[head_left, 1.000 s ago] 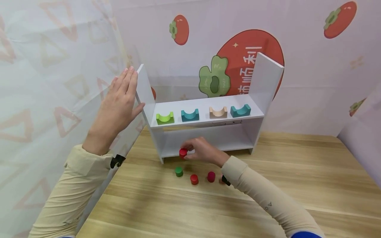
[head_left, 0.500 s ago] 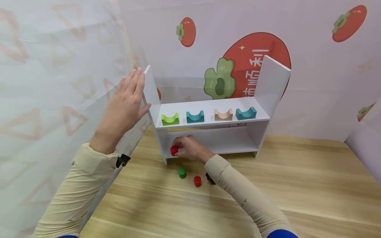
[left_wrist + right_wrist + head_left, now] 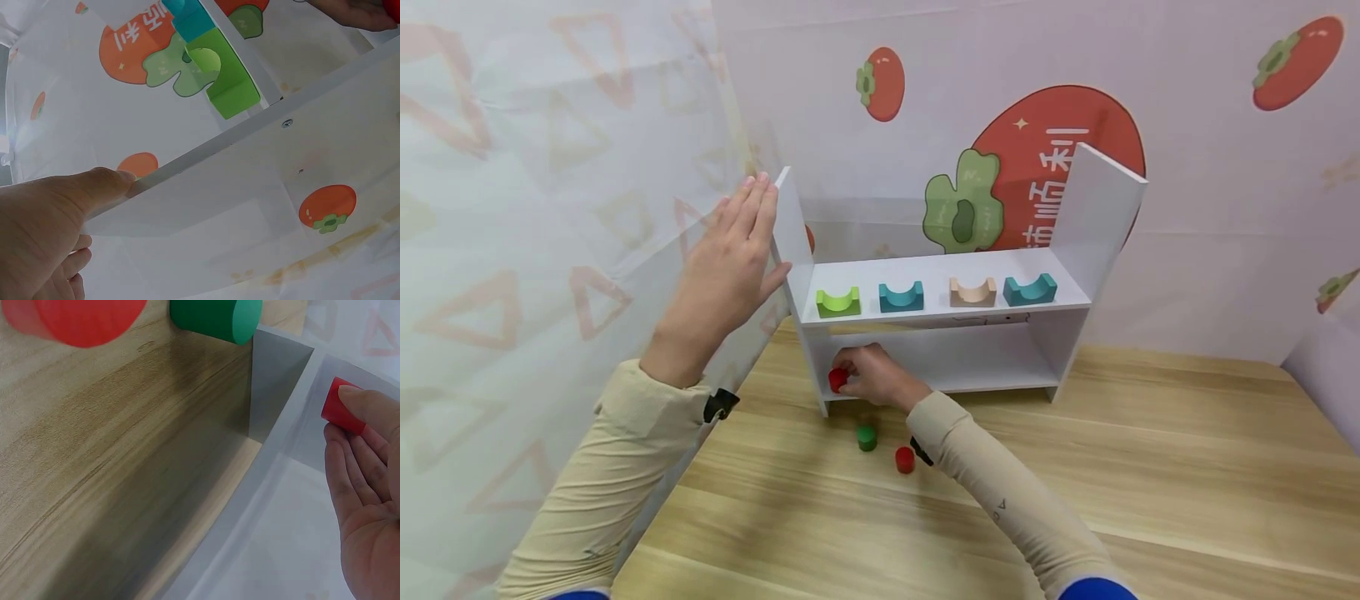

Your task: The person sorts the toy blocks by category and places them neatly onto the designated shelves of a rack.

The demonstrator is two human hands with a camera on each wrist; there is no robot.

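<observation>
While arches (image 3: 901, 305) already line the upper shelf (image 3: 925, 265), the right hand (image 3: 874, 375) pinches a red block (image 3: 838, 381) at the lower shelf's (image 3: 973, 358) left corner; the left hand (image 3: 727, 254), straight-fingered, touches the panel (image 3: 792, 233). A green block (image 3: 867, 439) and second red block (image 3: 905, 460) seemingly remain, on the counter (image 3: 1150, 467).

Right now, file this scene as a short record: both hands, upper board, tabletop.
Left hand: touches left side panel of white shelf
Right hand: holds red cylinder at left end of lower board
Red cylinder resting on board: cannot tell
Upper board, left to right: lime block, teal block, beige block, second teal block
Tabletop: green cylinder and second red cylinder in view
</observation>
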